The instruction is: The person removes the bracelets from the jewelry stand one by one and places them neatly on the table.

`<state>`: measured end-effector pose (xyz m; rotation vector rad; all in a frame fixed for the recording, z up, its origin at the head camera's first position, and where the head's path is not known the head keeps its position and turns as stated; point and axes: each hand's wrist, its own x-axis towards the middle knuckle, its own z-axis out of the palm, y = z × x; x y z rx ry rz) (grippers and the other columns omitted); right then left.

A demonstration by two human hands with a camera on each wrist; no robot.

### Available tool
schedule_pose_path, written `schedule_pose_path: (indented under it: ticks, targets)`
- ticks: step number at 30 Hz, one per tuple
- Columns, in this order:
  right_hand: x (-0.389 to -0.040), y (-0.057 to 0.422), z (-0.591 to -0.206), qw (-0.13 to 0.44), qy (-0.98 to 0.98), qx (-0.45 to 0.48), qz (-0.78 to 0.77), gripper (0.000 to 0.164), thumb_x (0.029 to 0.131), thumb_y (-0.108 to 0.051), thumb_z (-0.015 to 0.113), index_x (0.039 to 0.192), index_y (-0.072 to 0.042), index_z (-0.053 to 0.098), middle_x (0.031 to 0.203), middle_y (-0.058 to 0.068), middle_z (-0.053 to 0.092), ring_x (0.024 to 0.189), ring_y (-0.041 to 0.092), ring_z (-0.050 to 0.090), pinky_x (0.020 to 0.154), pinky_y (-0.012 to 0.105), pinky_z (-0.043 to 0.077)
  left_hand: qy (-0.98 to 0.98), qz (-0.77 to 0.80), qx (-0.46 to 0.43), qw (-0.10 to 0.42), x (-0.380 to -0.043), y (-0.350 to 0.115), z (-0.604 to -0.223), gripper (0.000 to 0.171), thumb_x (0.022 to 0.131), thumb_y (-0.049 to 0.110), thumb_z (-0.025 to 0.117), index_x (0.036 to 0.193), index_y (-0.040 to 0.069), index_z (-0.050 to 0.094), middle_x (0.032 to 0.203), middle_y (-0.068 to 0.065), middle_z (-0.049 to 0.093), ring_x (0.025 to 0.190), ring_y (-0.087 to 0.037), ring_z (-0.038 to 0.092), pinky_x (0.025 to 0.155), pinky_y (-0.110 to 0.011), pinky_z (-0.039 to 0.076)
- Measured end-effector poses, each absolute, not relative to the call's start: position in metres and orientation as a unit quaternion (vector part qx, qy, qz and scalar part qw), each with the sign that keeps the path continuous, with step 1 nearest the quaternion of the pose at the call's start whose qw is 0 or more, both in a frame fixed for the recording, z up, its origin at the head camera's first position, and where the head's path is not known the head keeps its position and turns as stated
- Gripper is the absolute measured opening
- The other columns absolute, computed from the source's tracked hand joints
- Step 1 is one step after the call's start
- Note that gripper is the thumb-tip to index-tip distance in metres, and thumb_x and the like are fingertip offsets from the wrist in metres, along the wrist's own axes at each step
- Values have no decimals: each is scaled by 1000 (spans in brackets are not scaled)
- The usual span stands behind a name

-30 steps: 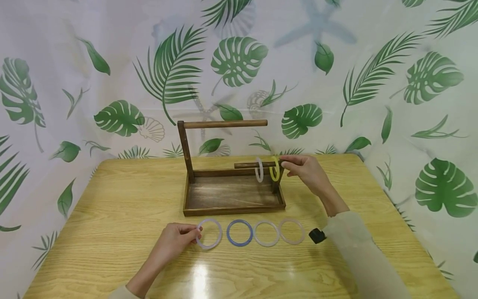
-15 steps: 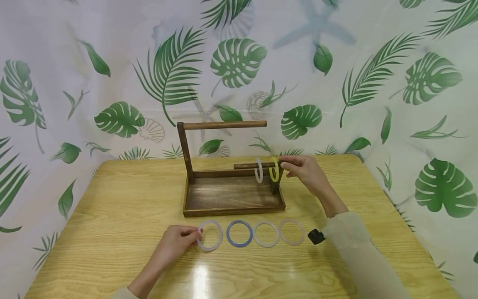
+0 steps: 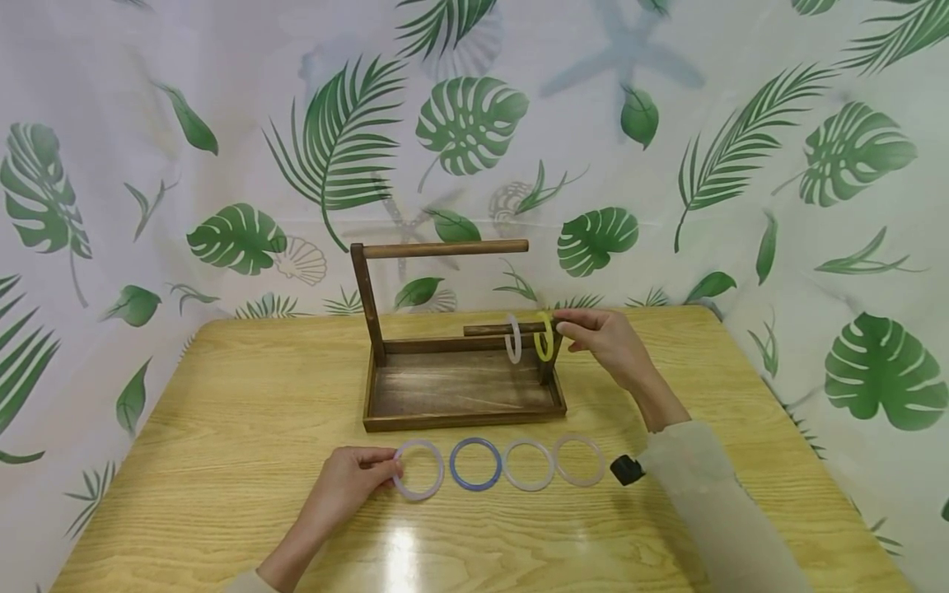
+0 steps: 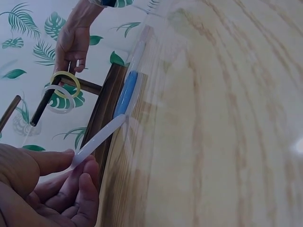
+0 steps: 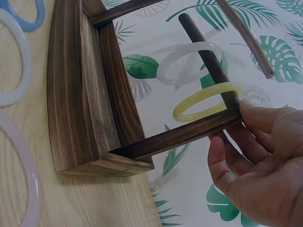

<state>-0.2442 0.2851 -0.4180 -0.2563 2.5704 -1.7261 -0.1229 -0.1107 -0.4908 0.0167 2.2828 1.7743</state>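
Note:
My left hand (image 3: 337, 490) pinches a pale lavender bangle (image 3: 441, 473) by its left side, between thumb and fingers; in the left wrist view its far end tilts down towards the table. My right hand (image 3: 611, 346) grips the top of the short post on the dark wooden rack (image 3: 467, 424), thumb on the near side and fingers behind. On the rack's lower rod hang a yellow bangle (image 5: 199, 114), close to that post, and a whitish translucent bangle (image 5: 163, 78). The upper rod (image 3: 445, 248) carries nothing.
Right of the lavender bangle, a blue bangle (image 3: 476, 487), a clear whitish bangle (image 3: 528, 488) and a pale pink bangle (image 3: 580, 483) lie in a row on the wooden table (image 3: 245, 428). A leaf-print cloth (image 3: 474, 189) hangs behind. A black item (image 3: 627, 469) sits by the right sleeve.
The lavender bangle in my left hand has shifted slightly right and down, closer to the blue one. My right hand keeps its grip on the rack's post.

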Motion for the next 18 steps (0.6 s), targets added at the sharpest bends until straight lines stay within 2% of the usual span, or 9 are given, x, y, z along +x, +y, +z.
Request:
schedule_pose_path:
  ticks: [6, 11, 14, 18]
  targets:
    - [-244, 285, -418, 20, 829, -78, -554, 40, 105, -25, 64, 138, -2, 65, 141, 17, 62, 113, 33, 64, 91, 41, 57, 793, 596, -3, 123, -123, -110, -491, 28, 97, 4, 71, 118, -14, 71, 101, -18, 76, 90, -26, 75, 75, -30, 62]
    - [-243, 284, -418, 17, 827, -77, -556, 40, 105, -26, 65, 138, -2, 65, 140, 18, 62, 115, 41, 62, 90, 38, 58, 797, 591, -6, 128, -125, -110, -491, 28, 97, 3, 70, 121, -13, 70, 100, -17, 76, 86, -25, 75, 74, -29, 62]
    - [-243, 284, -419, 16, 828, -77, -554, 40, 105, -26, 65, 138, -3, 66, 139, 17, 63, 112, 35, 64, 89, 36, 58, 796, 591, -7, 131, -127, -109, -492, 28, 97, 1, 70, 121, -13, 69, 99, -15, 76, 84, -24, 74, 73, -29, 61]
    - [-244, 285, -419, 13, 831, -77, -550, 40, 105, -27, 65, 137, -3, 66, 139, 17, 63, 103, 21, 67, 90, 38, 58, 799, 588, -2, 128, -127, -109, -493, 28, 97, 1, 70, 121, -13, 69, 98, -16, 75, 83, -23, 73, 72, -30, 61]
